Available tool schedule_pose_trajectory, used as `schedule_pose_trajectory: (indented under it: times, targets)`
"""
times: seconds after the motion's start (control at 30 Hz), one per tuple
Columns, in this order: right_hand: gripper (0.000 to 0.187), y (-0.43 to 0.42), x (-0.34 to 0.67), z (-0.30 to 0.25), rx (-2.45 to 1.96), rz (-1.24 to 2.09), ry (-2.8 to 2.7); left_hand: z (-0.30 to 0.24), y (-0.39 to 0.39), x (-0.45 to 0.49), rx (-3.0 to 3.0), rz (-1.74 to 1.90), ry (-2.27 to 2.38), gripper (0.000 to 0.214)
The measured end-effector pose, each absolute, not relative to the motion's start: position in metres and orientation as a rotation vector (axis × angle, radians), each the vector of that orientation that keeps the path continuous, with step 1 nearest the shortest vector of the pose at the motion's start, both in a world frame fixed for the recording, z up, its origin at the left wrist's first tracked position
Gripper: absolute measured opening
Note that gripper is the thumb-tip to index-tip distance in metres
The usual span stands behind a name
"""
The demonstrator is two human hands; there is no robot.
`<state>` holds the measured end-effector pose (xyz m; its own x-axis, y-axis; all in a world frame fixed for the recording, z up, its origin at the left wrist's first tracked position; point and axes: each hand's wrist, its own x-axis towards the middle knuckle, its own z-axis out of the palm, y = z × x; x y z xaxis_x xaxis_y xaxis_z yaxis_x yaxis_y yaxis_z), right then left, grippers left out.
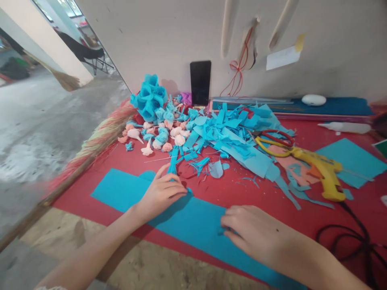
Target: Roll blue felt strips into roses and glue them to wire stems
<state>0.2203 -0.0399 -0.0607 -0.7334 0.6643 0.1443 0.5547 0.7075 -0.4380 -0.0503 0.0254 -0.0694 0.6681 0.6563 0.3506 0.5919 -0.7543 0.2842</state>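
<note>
A long strip of blue crepe paper point(199, 225) lies slantwise along the front of the red table. Above its middle, my left hand point(165, 189) has its fingers curled round a small twisted piece of blue paper point(173, 163); one end sticks up past the fingers and the rest is hidden. Over the strip's right part, my right hand point(250, 231) is closed, with a small dark-blue scrap point(222, 231) showing at its fingertips. Just beyond the left hand are loose blue paper cuttings point(199, 165) and a thin wire point(157, 160).
Blue and pink paper flowers point(163, 135) are heaped at the back left. A pile of blue paper scraps point(238, 137) fills the middle. Scissors point(273, 145) and a yellow glue gun point(323, 169) with a black cord lie right. A phone point(200, 82) leans on the wall.
</note>
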Motion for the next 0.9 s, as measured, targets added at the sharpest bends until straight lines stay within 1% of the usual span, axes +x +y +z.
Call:
schedule_pose_trajectory:
  times: [0.2, 0.4, 0.57, 0.73, 0.9]
  targets:
    - [0.022, -0.039, 0.220, -0.063, -0.962, 0.523, -2.623, -0.069, 0.026, -0.052, 2.742, 0.692, 0.978, 0.015]
    - [0.025, -0.040, 0.220, -0.064, -0.956, 0.554, -2.577, -0.070, 0.026, -0.051, 2.651, 0.705, 0.949, 0.009]
    - [0.026, -0.026, 0.211, -0.048, -0.907, 0.627, -2.508, -0.064, 0.026, -0.048, 2.502, 0.721, 1.042, 0.008]
    - [0.028, -0.008, 0.202, -0.010, -0.859, 0.599, -2.301, -0.034, 0.025, -0.028, 2.353, 0.774, 1.032, 0.007]
    - [0.019, -0.009, 0.208, 0.018, -0.859, 0.497, -2.127, 0.016, 0.025, 0.002, 2.302, 0.815, 0.876, 0.014]
